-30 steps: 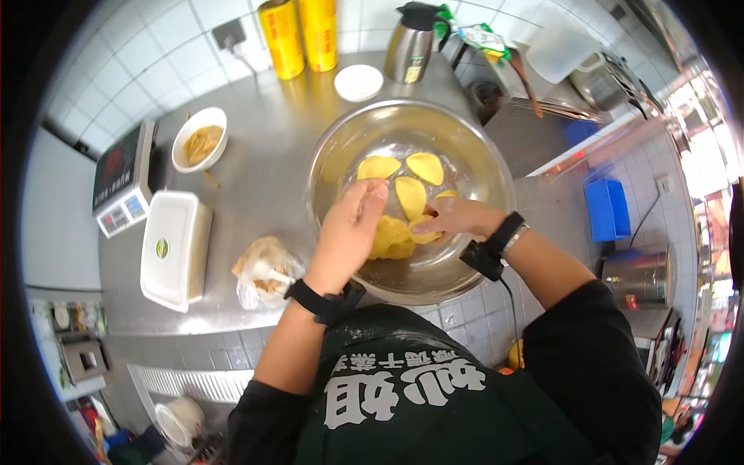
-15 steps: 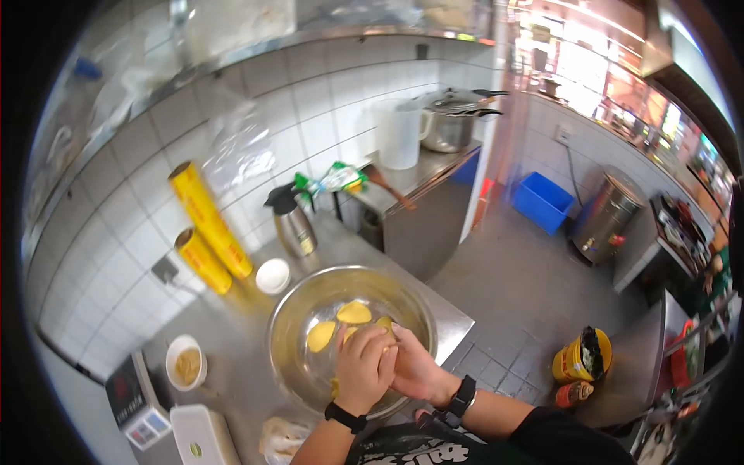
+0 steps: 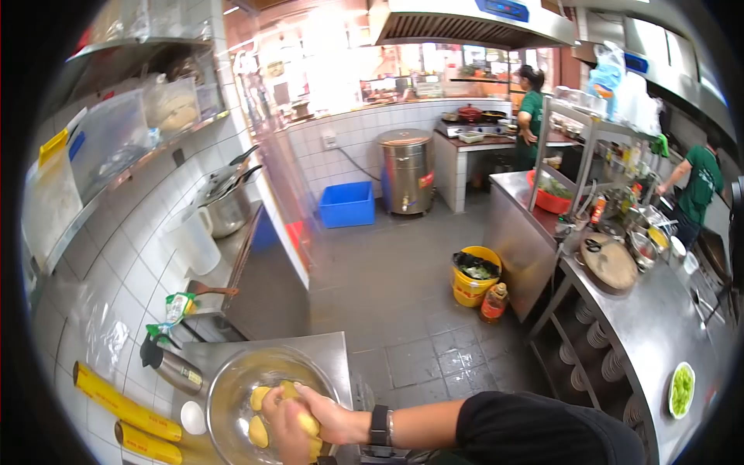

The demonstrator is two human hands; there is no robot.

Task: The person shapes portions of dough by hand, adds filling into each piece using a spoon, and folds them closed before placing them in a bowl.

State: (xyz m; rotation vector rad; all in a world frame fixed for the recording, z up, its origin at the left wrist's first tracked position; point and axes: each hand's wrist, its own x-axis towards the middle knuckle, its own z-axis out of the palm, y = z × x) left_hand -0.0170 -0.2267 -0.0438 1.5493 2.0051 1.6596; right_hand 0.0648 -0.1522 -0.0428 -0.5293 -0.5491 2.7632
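A wide stainless steel bowl (image 3: 229, 399) stands on the metal counter, with several smooth, rounded yellow pieces (image 3: 258, 432) inside that look like dough. Above its right half, my left hand (image 3: 287, 425) and my right hand (image 3: 332, 412) are pressed together, fingers curled around a yellow piece (image 3: 308, 422). Part of that piece shows between the palms; the rest is covered by my fingers. My left hand is somewhat blurred. A white lidded cup (image 3: 193, 418) sits left of the bowl, near a steel thermos jug (image 3: 172, 367).
Yellow film rolls (image 3: 128, 407) lean by the tiled wall. A yellow bucket (image 3: 474, 287) and an oil bottle (image 3: 494, 304) stand on the wet floor. To the right runs a steel counter (image 3: 620, 333) with a round chopping board (image 3: 608, 262). Two people in green (image 3: 530, 116) stand farther back.
The view has swung right and up, bringing in the right-hand counter and two people. The bowl now appears lower left. My hands stay together over it.
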